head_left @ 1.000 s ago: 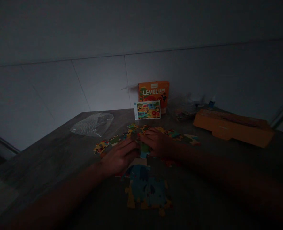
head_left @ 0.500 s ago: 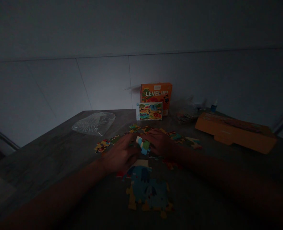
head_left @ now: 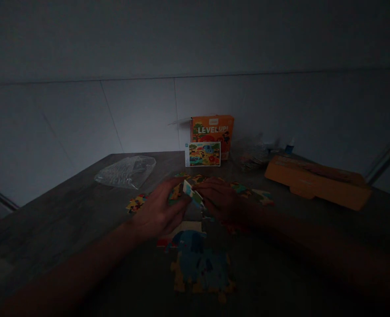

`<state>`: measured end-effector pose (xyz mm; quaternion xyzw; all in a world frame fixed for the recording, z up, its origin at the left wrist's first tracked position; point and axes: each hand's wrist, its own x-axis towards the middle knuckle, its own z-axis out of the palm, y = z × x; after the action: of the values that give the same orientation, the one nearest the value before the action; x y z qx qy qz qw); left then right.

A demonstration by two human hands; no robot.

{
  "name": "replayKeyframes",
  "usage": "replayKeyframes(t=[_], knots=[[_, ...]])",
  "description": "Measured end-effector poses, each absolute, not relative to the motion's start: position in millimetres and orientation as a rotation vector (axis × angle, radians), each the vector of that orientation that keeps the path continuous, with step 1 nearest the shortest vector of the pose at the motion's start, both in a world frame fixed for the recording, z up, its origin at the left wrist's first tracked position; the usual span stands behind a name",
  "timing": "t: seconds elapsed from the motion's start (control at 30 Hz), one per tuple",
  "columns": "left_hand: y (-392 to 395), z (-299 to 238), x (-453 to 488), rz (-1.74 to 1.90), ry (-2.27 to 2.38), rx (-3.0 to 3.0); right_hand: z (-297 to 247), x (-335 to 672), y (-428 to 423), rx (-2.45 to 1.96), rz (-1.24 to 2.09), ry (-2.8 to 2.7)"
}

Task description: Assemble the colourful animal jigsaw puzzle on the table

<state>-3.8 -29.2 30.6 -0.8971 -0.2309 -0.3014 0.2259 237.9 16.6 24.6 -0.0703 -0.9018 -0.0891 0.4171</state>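
Note:
Between my two hands is a puzzle piece (head_left: 195, 196) in blue, green and white, tilted up off the table. My left hand (head_left: 160, 211) has its thumb and index finger at the left side of the piece. My right hand (head_left: 223, 198) grips it from the right with bent fingers. Nearer to me lies a joined puzzle section (head_left: 201, 259) showing blue elephants, dim in the low light. A pale and red piece (head_left: 168, 241) sits beside its upper left. More loose puzzle pieces (head_left: 136, 203) are spread behind and around my hands, partly hidden by them.
At the back stands an orange box (head_left: 227, 123) with a picture card (head_left: 203, 155) leaning before it. A clear plastic bag (head_left: 127, 171) lies left. On the right are an orange box lid or tray (head_left: 320, 180), a bagged heap (head_left: 251, 158) and a small bottle (head_left: 289, 146).
The puzzle piece has turned from facing me to a steeper, more edge-on tilt. My left hand has shifted slightly left, with its thumb and index finger more visible. The view has moved slightly.

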Motion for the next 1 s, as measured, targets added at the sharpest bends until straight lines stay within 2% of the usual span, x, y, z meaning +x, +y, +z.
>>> replayKeyframes(t=[0.07, 0.13, 0.23, 0.33, 0.47, 0.63, 0.83, 1.0], knots=[[-39, 37, -3, -0.874, -0.639, -2.530, 43, 239, -3, -0.203, 0.056, -2.219], [-50, 42, 1, -0.927, -0.750, -2.656, 58, 240, -29, -0.429, 0.430, -2.211], [-60, 42, 11, -0.763, -0.601, -2.835, 56, 245, -66, -0.698, 0.676, -2.239], [-63, 41, 20, -0.429, -0.316, -2.921, 31, 255, -82, -0.858, 0.704, -2.241], [-69, 50, 20, -0.252, -0.467, -3.060, 3, 263, -74, -0.899, 0.689, -2.228], [-80, 61, 15, -0.281, -0.846, -3.240, 4, 258, -65, -0.872, 0.706, -2.195], [-64, 36, 17, -0.389, -0.778, -3.232, 4, 260, -62, -0.946, 0.558, -2.180], [-54, 24, 16, -0.505, -0.968, -3.212, 3, 260, -60, -0.908, 0.536, -2.249]])
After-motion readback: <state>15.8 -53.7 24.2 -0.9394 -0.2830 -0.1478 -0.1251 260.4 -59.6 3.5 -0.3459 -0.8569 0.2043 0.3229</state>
